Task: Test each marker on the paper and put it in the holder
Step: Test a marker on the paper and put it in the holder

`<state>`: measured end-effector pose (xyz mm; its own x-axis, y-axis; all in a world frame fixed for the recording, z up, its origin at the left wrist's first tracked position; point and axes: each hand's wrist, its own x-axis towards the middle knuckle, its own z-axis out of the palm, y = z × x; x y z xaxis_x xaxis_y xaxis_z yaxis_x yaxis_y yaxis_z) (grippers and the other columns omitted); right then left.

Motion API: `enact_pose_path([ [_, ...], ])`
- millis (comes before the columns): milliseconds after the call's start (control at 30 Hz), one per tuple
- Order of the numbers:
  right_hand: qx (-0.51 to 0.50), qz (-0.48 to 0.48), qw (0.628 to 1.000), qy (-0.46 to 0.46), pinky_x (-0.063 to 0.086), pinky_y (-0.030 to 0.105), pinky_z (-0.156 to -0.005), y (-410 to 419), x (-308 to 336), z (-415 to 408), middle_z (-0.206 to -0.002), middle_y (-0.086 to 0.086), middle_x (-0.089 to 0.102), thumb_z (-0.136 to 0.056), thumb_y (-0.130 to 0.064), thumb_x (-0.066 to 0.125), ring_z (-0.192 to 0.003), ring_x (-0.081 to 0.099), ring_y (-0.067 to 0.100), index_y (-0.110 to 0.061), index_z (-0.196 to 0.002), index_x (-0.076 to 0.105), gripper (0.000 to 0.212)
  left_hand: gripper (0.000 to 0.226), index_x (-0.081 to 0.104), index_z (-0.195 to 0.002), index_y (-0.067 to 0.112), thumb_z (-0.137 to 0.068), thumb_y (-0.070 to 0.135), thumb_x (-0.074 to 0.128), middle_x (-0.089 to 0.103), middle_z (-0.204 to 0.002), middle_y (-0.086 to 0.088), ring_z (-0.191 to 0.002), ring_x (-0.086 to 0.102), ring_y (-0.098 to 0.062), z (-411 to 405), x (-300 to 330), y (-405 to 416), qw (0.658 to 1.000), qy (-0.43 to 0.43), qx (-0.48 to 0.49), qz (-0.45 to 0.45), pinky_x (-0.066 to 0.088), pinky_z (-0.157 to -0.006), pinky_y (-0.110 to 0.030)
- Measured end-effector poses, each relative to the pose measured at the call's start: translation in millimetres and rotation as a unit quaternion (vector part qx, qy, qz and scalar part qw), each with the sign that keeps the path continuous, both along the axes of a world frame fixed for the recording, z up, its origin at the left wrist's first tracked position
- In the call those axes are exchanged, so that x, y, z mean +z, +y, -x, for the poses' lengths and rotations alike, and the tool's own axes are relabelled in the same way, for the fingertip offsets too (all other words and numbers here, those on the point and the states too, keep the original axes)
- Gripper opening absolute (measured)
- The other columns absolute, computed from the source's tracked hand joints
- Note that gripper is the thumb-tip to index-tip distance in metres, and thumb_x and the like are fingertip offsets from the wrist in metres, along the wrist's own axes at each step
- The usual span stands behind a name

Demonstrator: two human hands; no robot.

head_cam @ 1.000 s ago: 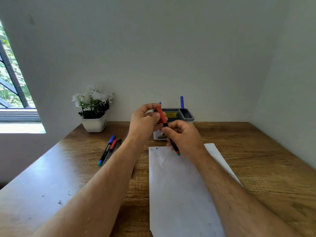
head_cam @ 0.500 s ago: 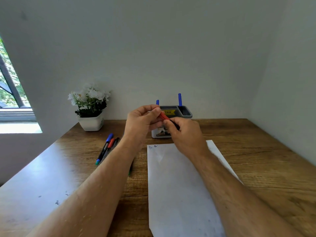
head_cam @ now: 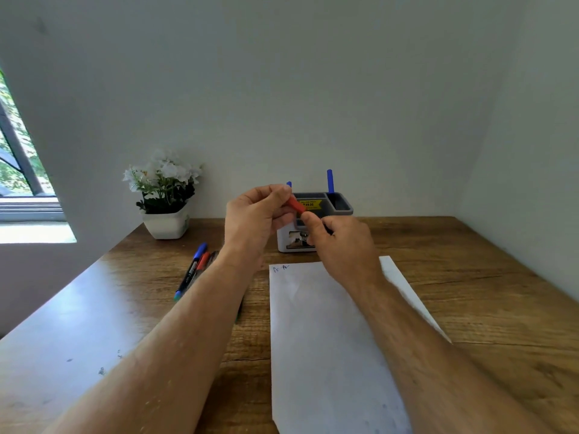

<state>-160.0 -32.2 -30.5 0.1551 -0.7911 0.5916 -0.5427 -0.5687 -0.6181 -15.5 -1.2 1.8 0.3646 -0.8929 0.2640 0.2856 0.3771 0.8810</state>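
Both my left hand and right hand pinch the red-capped black marker. Two blue-capped markers stand in the grey plastic holder; three lie untested on the wooden table.

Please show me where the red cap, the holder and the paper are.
red cap [head_cam: 296, 204], head view, its middle between the hands.
holder [head_cam: 343, 204], head view, its right grey wall.
paper [head_cam: 326, 339], head view, bare middle.

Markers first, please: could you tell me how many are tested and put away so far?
Two blue markers stand in the holder; two marks top the paper. Both hands, left and right, hold a red-capped marker. Several markers wait on the table.
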Motion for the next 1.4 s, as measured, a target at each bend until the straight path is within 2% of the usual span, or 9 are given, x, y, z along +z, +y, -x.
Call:
enact_pose_path([
  [233, 0.065, -0.097, 0.981, -0.152, 0.041, 0.012, -0.05, 2, -5, 4, -0.061, -0.01, 0.062, -0.101, -0.024, 0.049, -0.049, 0.056, -0.002, -0.018, -0.102, 0.073, 0.024, 0.009, 0.07, -0.097, 0.008, -0.09, 0.013, 0.069, 0.077, -0.088, -0.012, -0.084, 0.075, -0.023, -17, -6, -8, 0.999, 0.001, 0.043, -0.03, 0.059, -0.067, -0.028],
  [367, 0.156, -0.13, 0.946, -0.253, 0.046, 0.026, -0.04, 6, 1, 3, -0.091, 0.007, 0.071, -0.096, -0.005, 0.052, -0.042, 0.054, 0.016, -0.023, -0.117, 0.059, 0.029, 0.009, 0.071, -0.092, 0.007, -0.088, 0.014, 0.065, 0.074, -0.072, -0.005, -0.068, 0.072, -0.017, -19, -8, -10, 0.99, -0.111, 0.042, -0.072, 0.06, -0.065, -0.03],
  [467, 0.201, -0.167, 0.921, -0.29, 0.05, 0.028, -0.042, 6, 3, 4, -0.093, 0.013, 0.071, -0.098, -0.003, 0.042, -0.048, 0.06, 0.021, -0.016, -0.107, 0.067, 0.029, 0.016, 0.063, -0.073, 0.016, -0.083, 0.014, 0.052, 0.048, -0.047, 0.008, -0.044, 0.043, -0.009, -18, -6, -8, 0.971, -0.194, 0.034, -0.138, 0.039, -0.046, -0.025],
  [633, 0.198, -0.224, 0.91, -0.287, 0.055, 0.031, -0.048, 4, 0, 0, -0.086, 0.008, 0.075, -0.094, -0.002, 0.055, -0.064, 0.071, 0.027, -0.014, -0.107, 0.065, 0.021, 0.018, 0.057, -0.071, 0.017, -0.079, 0.01, 0.043, 0.039, -0.054, 0.005, -0.046, 0.029, -0.012, -15, 0, -2, 0.948, -0.239, -0.04, -0.207, 0.026, -0.044, -0.026],
  [700, 0.17, -0.227, 0.922, -0.264, 0.052, 0.028, -0.045, 4, -3, -4, -0.077, 0.009, 0.072, -0.092, -0.003, 0.06, -0.054, 0.067, 0.022, -0.015, -0.096, 0.066, 0.014, 0.011, 0.058, -0.078, 0.011, -0.076, 0.017, 0.049, 0.048, -0.066, -0.002, -0.053, 0.04, -0.018, -13, 2, 0, 0.908, -0.346, -0.017, -0.233, 0.034, -0.05, -0.03],
  [833, 0.097, -0.223, 0.947, -0.211, 0.043, 0.021, -0.038, 4, -9, -8, -0.062, 0.003, 0.063, -0.095, -0.022, 0.059, -0.043, 0.056, 0.013, -0.019, -0.087, 0.074, 0.017, 0.019, 0.066, -0.097, 0.009, -0.093, 0.017, 0.05, 0.065, -0.103, -0.013, -0.094, 0.061, -0.031, -10, -6, -4, 0.72, -0.646, 0.05, -0.249, 0.051, -0.077, -0.04],
  [967, 0.099, -0.237, 0.945, -0.202, 0.043, 0.022, -0.037, 9, -10, -10, -0.062, 0.01, 0.063, -0.094, -0.018, 0.055, -0.041, 0.055, 0.015, -0.012, -0.086, 0.075, 0.022, 0.014, 0.063, -0.077, 0.025, -0.086, 0.033, 0.057, 0.061, -0.084, 0.001, -0.077, 0.057, -0.014, -11, -7, -5, 0.705, -0.642, 0.022, -0.301, 0.04, -0.058, -0.03],
  [1167, 0.087, -0.202, 0.968, -0.118, 0.056, 0.031, -0.05, 7, -13, -16, -0.069, 0.016, 0.07, -0.09, -0.009, 0.063, -0.054, 0.069, 0.026, -0.006, -0.084, 0.063, 0.006, 0.016, 0.062, -0.073, 0.032, -0.082, 0.025, 0.073, 0.065, -0.091, 0.006, -0.082, 0.056, -0.009, -13, -15, -13, 0.685, -0.656, -0.017, -0.316, 0.044, -0.071, -0.03],
  [1400, 0.055, -0.175, 0.982, -0.052, 0.031, 0.006, -0.035, -3, -16, -17, -0.052, -0.005, 0.054, -0.079, -0.021, 0.068, -0.044, 0.05, -0.005, -0.02, -0.057, 0.052, 0.027, 0.011, 0.067, -0.072, 0.028, -0.082, 0.025, 0.071, 0.066, -0.08, 0.007, -0.076, 0.058, -0.009, -14, -19, -17, 0.707, -0.635, 0.001, -0.31, 0.039, -0.056, -0.025],
])
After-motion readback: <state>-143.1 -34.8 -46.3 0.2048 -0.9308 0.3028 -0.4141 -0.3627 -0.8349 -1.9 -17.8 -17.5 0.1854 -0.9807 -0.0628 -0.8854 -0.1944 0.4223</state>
